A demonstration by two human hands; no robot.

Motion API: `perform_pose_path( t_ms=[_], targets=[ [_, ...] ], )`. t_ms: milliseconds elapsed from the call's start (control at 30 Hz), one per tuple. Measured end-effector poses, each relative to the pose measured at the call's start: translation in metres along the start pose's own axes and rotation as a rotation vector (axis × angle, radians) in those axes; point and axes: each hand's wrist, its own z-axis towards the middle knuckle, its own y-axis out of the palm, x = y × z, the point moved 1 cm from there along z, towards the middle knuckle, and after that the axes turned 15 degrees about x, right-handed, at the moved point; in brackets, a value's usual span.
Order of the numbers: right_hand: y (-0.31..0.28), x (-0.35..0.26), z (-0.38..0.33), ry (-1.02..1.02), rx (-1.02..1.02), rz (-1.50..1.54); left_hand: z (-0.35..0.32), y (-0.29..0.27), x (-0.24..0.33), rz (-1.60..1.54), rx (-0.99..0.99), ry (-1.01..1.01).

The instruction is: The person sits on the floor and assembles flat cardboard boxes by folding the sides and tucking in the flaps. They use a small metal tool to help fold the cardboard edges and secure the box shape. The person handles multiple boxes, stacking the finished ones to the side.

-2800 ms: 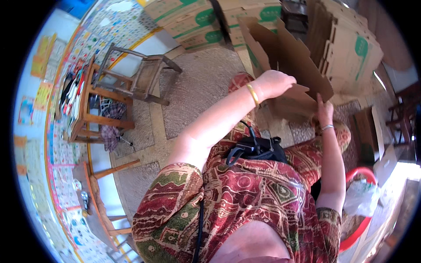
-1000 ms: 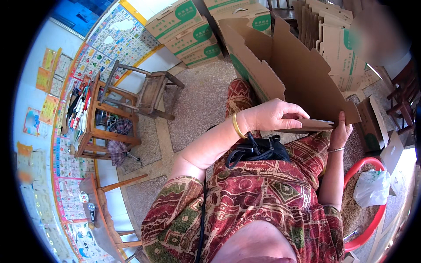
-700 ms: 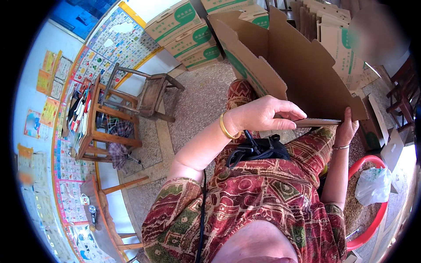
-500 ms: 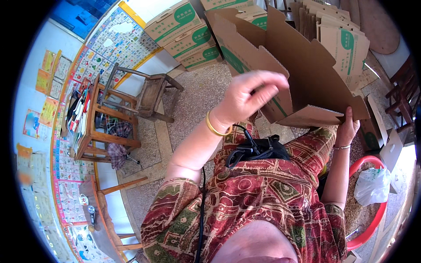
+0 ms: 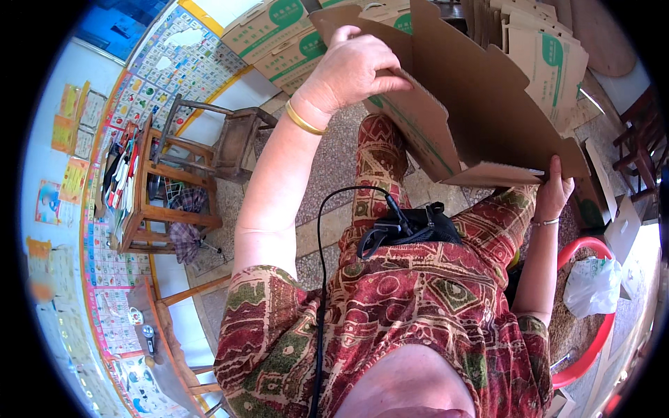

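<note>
I sit with a large brown cardboard box [image 5: 488, 111], partly unfolded, tilted above my knees. My left hand [image 5: 352, 70], with a gold bangle at the wrist, grips the top edge of one box panel. My right hand [image 5: 554, 191], with a thin bracelet, holds the lower right flap from beneath. A small black device [image 5: 411, 226] with a black cable lies in my lap on the red patterned dress.
Flat and stacked cardboard boxes [image 5: 279, 35] with green marks stand ahead and at upper right. A wooden chair [image 5: 223, 136] and a wooden rack [image 5: 150, 188] stand at left by a poster-covered wall. A red basin [image 5: 592, 334] with a white bag sits at right.
The box has been lifted and turned upward from my lap. My left hand rose from the flap's near edge to the upper panel edge. My right hand stayed under the lower flap.
</note>
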Motion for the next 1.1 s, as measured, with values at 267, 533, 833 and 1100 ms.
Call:
perform_pose_path(
  t_ms=[267,533,833,1100],
  targets=[
    [0.018,0.026,0.010,0.012,-0.016,-0.295,-0.013,0.046,0.041,-0.370,-0.147,0.105],
    [0.038,0.045,0.022,-0.036,-0.170,-0.305,-0.026,0.101,0.039,-0.340,-0.173,-0.084],
    [0.024,0.077,0.042,-0.035,-0.106,-0.553,-0.026,0.145,0.055,-0.251,-0.076,-0.090],
    [-0.004,0.097,0.056,0.128,-0.032,-0.475,-0.026,0.157,0.059,-0.253,-0.252,-0.152]
  ],
)
